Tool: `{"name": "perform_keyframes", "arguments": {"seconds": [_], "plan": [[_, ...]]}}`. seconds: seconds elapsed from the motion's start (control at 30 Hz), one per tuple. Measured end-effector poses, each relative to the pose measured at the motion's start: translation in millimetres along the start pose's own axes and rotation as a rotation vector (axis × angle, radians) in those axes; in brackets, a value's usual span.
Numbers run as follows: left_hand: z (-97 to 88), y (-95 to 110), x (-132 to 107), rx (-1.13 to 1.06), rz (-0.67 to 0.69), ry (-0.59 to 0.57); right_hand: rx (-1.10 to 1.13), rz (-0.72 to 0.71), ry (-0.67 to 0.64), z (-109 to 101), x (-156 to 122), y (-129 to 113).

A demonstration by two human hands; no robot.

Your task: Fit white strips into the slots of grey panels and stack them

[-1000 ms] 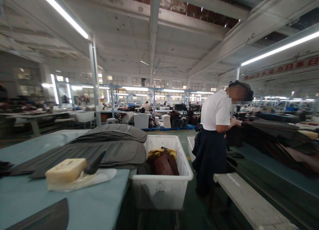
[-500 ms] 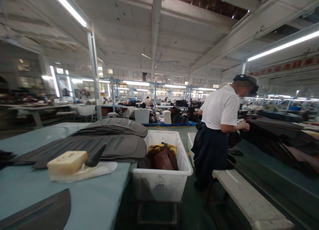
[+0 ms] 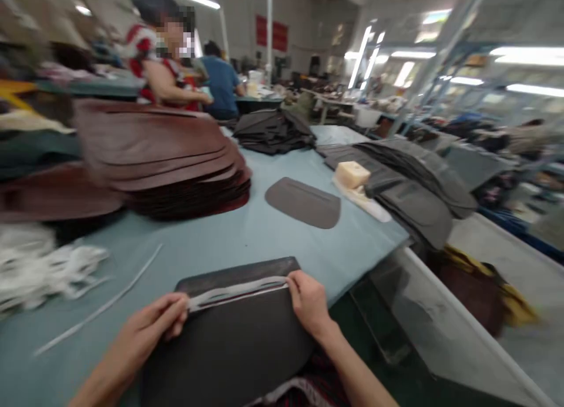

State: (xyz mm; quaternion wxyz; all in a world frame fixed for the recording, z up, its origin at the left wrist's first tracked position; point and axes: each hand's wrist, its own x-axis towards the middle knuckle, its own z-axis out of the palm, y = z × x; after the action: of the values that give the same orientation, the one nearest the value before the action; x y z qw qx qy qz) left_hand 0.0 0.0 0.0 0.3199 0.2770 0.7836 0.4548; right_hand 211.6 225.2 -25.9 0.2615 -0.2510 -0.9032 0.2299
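Observation:
A dark leather-like panel (image 3: 229, 345) with rounded corners lies at the near edge of the table, in front of my body. Across its upper part runs a white strip (image 3: 240, 289), slightly bowed, along what looks like a narrow slot. My left hand (image 3: 161, 319) pinches the strip's left end at the panel's edge. The right end is between the thumb and fingers of my right hand (image 3: 308, 298). Another loose white strip (image 3: 110, 301) lies on the table to the left, beside a heap of white strips (image 3: 48, 266).
Stacked brown panels (image 3: 163, 143) stand at the back left of the blue-green table (image 3: 202, 236). One grey panel (image 3: 304, 202) lies mid-table. A yellowish block (image 3: 352, 175) sits near dark panels (image 3: 414, 207). A white bin (image 3: 480, 336) is at right; two people work behind.
My view has swung left and down from the aisle to the table. Both hands, the dark panel and the white strip now show; the co-worker in white is out of view.

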Motion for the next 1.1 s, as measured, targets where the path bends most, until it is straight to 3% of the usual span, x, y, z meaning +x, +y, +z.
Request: {"name": "perform_keyframes", "arguments": {"seconds": [0.1,0.27,0.4,0.63,0.8,0.97,1.1], "plan": [[-4.2,-13.5,-33.8,-0.145,-0.016,0.048,0.071,-0.002,-0.084,-2.4,4.0,4.0],[10.9,-6.2,-50.7,-0.248,-0.025,0.107,0.104,0.023,-0.245,-11.3,6.2,8.2],[7.0,-5.8,-60.2,-0.304,-0.080,0.097,0.146,0.070,-0.376,-19.5,16.7,12.0],[-9.1,-4.8,-34.9,-0.081,-0.252,0.284,0.122,0.244,-0.517,-20.3,51.5,17.0],[-6.1,-4.3,-22.9,-0.008,-0.238,0.321,0.122,0.332,-0.583,-15.1,66.4,20.7],[-5.2,-7.7,-17.9,0.124,-0.308,0.389,0.137,0.350,-0.577,-10.0,72.9,24.9],[-7.6,-11.5,-15.7,0.079,-0.322,0.377,0.173,0.385,-0.581,-6.2,74.9,26.1]]}}
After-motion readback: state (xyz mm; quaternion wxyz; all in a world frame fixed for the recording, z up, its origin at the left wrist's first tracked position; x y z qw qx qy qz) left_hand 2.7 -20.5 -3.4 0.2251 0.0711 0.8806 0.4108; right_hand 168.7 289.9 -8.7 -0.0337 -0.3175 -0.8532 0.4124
